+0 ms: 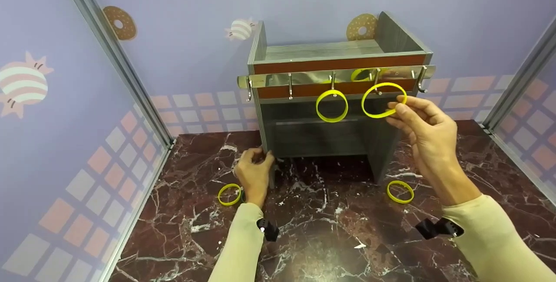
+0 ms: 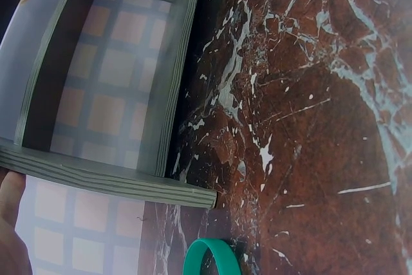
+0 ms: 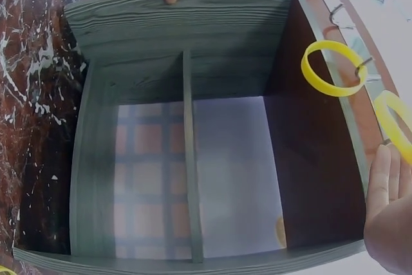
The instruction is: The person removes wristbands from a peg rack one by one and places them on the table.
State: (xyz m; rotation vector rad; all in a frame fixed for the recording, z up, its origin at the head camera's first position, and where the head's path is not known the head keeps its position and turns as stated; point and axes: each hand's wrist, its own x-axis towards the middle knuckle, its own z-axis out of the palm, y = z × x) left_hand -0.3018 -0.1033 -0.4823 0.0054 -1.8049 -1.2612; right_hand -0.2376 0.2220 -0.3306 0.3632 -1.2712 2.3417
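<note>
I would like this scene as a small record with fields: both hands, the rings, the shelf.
left hand: grips the side of the shelf
right hand: pinches a yellow ring near a hook; unclear if hung
hanging ring: yellow, on the middle hook
on table: left yellow ring, right yellow ring, green ring
shelf: grey, brown front, five hooks

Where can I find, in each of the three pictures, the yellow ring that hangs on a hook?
Head: the hanging yellow ring is a little right of and above the centre.
Left wrist: it is not in this picture.
Right wrist: the hanging yellow ring is at the upper right.
Shared landmark: the grey shelf unit appears in all three.
</note>
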